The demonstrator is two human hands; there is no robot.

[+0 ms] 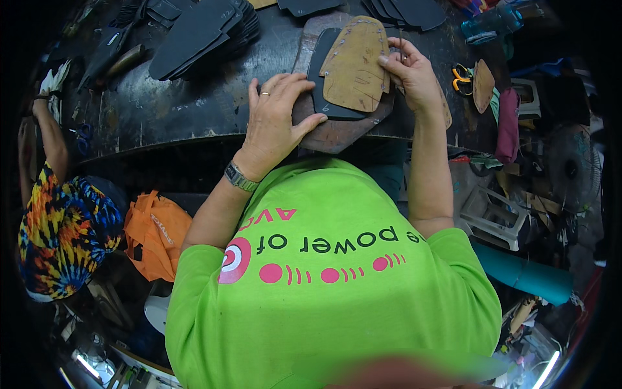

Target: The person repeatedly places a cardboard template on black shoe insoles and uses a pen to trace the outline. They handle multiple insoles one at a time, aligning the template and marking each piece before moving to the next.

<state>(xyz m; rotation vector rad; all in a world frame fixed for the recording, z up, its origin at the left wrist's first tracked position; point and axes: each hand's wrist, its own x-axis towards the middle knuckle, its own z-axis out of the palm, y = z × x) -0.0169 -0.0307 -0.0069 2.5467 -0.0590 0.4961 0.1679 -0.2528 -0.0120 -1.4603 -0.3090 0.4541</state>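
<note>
A tan, worn template (356, 68) with small marks along its edges lies over a black sheet piece (321, 58). Both rest on a brown, angled board (337, 135) at the table's front edge. My left hand (275, 113) lies at the left side of the stack, fingers spread, its fingertips and thumb against the black piece. At the template's right edge, my right hand (414, 78) is closed in a pinch round a thin dark stick-like tool (400, 42). The tool's lower end is hidden by my fingers.
Stacks of black cut pieces (201, 39) lie at the back left. Orange-handled scissors (461, 79) and another tan template (483, 86) sit to the right. At far left, a co-worker's arm (50, 133) reaches onto the table. A grey stool (495, 217) stands lower right.
</note>
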